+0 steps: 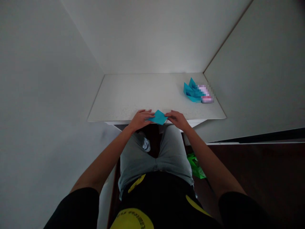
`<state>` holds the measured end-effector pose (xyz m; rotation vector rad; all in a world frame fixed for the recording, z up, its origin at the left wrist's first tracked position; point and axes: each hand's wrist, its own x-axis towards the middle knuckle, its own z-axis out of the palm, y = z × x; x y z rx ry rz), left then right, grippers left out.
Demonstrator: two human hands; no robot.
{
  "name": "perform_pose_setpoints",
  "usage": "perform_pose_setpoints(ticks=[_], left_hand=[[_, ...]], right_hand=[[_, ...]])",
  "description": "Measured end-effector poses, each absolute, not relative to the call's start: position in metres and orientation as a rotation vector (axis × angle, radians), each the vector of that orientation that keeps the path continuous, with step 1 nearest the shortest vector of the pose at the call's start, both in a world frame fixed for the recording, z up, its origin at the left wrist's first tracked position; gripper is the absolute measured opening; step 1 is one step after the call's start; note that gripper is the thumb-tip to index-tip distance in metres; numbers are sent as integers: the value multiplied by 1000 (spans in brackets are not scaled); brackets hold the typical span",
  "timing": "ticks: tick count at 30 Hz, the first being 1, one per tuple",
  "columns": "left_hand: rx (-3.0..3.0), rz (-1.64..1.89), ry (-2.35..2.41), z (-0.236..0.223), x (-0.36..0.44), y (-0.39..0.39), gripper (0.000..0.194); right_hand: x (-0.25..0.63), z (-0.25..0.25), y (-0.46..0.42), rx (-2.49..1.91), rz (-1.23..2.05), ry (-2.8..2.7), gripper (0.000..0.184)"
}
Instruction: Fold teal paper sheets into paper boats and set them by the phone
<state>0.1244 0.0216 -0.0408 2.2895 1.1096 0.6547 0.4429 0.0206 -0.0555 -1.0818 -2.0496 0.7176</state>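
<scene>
A folded piece of blue paper point(159, 117), roughly diamond-shaped, is held at the front edge of the white tabletop. My left hand point(142, 119) pinches its left corner. On the opposite corner, the fingers of my right hand point(176, 119) are closed. At the back right of the tabletop lie blue folded paper shapes point(192, 92) with pointed tips. They rest against a pink and white item point(206, 94) that is blurred out.
The white tabletop point(133, 92) is bounded by walls at the back and left, and a pale panel point(259, 76) stands on the right. A green plastic bag point(196, 167) lies on the dark floor beside my right leg.
</scene>
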Motion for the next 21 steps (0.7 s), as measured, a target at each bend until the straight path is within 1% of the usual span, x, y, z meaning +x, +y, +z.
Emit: perform_pose_setpoints(ticks=[1, 4, 6, 8, 11, 14, 17, 21], left_hand=[[2194, 683, 1143, -39, 127, 27, 35], [1917, 747, 1221, -35, 134, 47, 49], [1799, 775, 1215, -35, 137, 61, 54], [1736, 794, 1192, -39, 138, 70, 51], [1755, 835, 1205, -48, 137, 75, 41], [1844, 858, 1210, -54, 136, 73, 38], [1842, 899, 1218, -56, 134, 71, 36], [1875, 880, 1199, -52, 132, 71, 25]], right_hand=[[441, -52, 23, -1125, 750, -1977, 31], [436, -44, 36, -1199, 779, -1780, 42], [432, -43, 46, -1216, 755, -1716, 46], [430, -46, 55, -1241, 748, -1702, 49], [429, -54, 64, -1254, 798, -1754, 52], [431, -59, 66, -1217, 852, -1832, 50], [436, -59, 65, -1159, 891, -1867, 41], [439, -55, 63, -1104, 874, -1886, 32]])
